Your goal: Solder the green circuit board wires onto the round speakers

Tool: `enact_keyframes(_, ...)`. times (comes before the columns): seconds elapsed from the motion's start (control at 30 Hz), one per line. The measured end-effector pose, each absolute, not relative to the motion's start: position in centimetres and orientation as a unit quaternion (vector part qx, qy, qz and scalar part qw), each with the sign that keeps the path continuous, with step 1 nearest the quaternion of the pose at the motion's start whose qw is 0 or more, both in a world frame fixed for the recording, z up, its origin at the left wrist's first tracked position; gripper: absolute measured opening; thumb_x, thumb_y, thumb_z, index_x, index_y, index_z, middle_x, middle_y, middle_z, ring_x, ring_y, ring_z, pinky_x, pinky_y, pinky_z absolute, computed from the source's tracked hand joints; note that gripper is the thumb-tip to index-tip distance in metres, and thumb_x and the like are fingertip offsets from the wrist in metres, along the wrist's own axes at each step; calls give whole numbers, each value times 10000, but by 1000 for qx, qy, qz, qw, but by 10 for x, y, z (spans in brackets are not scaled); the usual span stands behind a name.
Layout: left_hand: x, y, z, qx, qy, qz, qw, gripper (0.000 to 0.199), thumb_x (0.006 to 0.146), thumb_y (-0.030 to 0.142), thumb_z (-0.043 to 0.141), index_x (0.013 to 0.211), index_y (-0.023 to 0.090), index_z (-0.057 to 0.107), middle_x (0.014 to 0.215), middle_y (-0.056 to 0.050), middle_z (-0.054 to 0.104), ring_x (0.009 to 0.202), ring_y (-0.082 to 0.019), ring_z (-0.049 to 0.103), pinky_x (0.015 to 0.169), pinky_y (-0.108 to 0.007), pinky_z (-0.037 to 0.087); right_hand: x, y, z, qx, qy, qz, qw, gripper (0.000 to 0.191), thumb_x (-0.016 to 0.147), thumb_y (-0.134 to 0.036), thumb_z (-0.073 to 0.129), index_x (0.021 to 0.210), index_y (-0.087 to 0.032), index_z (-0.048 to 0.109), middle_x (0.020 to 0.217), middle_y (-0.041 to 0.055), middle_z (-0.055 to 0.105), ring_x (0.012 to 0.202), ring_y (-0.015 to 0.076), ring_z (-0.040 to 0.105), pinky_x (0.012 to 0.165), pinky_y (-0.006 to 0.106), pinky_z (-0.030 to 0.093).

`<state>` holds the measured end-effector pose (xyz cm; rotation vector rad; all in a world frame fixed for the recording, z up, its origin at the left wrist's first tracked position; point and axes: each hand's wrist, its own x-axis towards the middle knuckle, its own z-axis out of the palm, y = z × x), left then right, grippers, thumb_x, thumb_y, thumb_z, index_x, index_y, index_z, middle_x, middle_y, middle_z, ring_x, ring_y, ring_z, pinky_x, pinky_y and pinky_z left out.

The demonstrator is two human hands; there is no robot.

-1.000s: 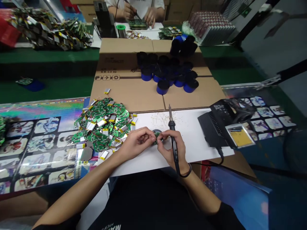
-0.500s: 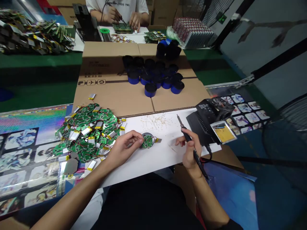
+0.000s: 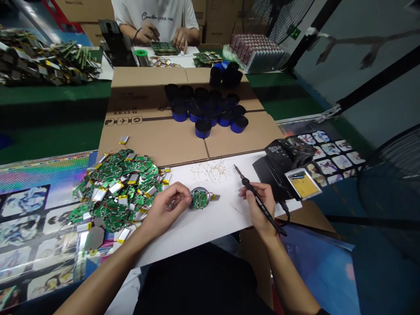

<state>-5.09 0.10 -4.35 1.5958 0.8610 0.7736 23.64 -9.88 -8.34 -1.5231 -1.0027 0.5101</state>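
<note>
My left hand is closed in a pinch at the left edge of a round housing with a green circuit board inside. What lies between its fingertips is too small to make out. A small silver battery with yellow tape sits right of the housing, joined by thin wires. My right hand grips a black soldering iron, its metal tip pointing up and left over the white work sheet, apart from the board. Left of my left hand lies a heap of green circuit boards with batteries.
Black and blue round housings stand on a cardboard sheet. A black soldering station with a yellow sponge is at right. Wire clippings lie ahead. Across the table, a person works at stacked boards.
My right hand has turned the soldering iron so its tip swings left and slightly down. My left hand keeps its pinch beside the board. The view has shifted slightly.
</note>
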Motion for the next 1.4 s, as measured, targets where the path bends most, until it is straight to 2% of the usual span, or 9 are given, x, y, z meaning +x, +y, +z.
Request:
enact_keyframes(0.37, -50, 2, -40, 695, 355, 332, 530, 183, 1027, 336, 660, 911, 194, 673, 874, -40, 637, 793, -158, 593, 679, -274, 434, 238, -99, -84, -654, -435, 234, 573, 259, 988, -368, 728, 1181, -216, 648, 995, 72, 825, 794, 187, 793, 771, 354, 656)
enact_keyframes(0.67, -47, 1, -38, 689, 353, 331, 540, 217, 1041, 376, 644, 936, 187, 664, 901, -43, 638, 804, -164, 572, 718, -289, 436, 224, -106, -58, -632, -456, 135, 611, 366, 876, -257, 851, 1192, -224, 670, 1032, 70, 814, 919, 211, 821, 811, 342, 665)
enact_keyframes(0.77, -46, 2, -37, 689, 346, 337, 540, 204, 1035, 361, 647, 936, 184, 665, 891, -40, 630, 796, -159, 555, 722, -289, 432, 208, -104, -45, -607, -454, 139, 637, 331, 927, -277, 821, 1206, -245, 647, 1028, 50, 822, 781, 187, 811, 715, 332, 659)
enact_keyframes(0.9, -45, 2, -36, 696, 333, 348, 533, 152, 1012, 302, 660, 927, 177, 673, 882, -32, 630, 752, -140, 518, 695, -279, 413, 180, -97, -33, -544, -491, 224, 643, 232, 1099, -395, 580, 1289, -265, 610, 1010, 61, 842, 659, 188, 793, 553, 323, 615)
enact_keyframes(1.0, -44, 1, -35, 700, 333, 352, 525, 142, 1004, 286, 665, 917, 175, 674, 878, -35, 639, 741, -138, 523, 681, -276, 413, 158, -90, -32, -542, -538, 254, 593, 125, 1076, -309, 628, 1187, -264, 665, 1112, 72, 833, 787, 183, 805, 734, 371, 674)
enact_keyframes(1.07, -44, 1, -34, 705, 324, 356, 521, 135, 1003, 277, 670, 915, 175, 676, 877, -37, 645, 746, -139, 536, 677, -272, 418, 147, -84, -35, -542, -561, 259, 570, 188, 1001, -253, 738, 1175, -270, 670, 1153, 65, 813, 895, 191, 795, 846, 391, 672)
enact_keyframes(1.13, -44, 1, -32, 714, 309, 363, 512, 124, 1004, 263, 672, 916, 176, 678, 879, -38, 653, 759, -140, 553, 677, -268, 422, 138, -78, -37, -540, -565, 254, 570, 274, 942, -224, 803, 1168, -276, 657, 1107, 43, 803, 904, 187, 778, 834, 370, 655)
enact_keyframes(1.27, -45, 1, -31, 728, 306, 358, 498, 128, 1010, 271, 663, 920, 181, 673, 888, -43, 662, 752, -144, 553, 667, -273, 422, 127, -70, -38, -557, -537, 266, 575, 283, 918, -207, 822, 1120, -273, 636, 956, -1, 793, 827, 175, 775, 749, 331, 619)
enact_keyframes(1.4, -45, 1, -31, 735, 308, 359, 486, 122, 1021, 264, 644, 925, 190, 657, 902, -45, 675, 806, -163, 588, 725, -290, 456, 127, -71, -37, -570, -532, 260, 570, 288, 909, -212, 842, 1096, -270, 631, 942, -6, 794, 820, 177, 779, 741, 328, 617)
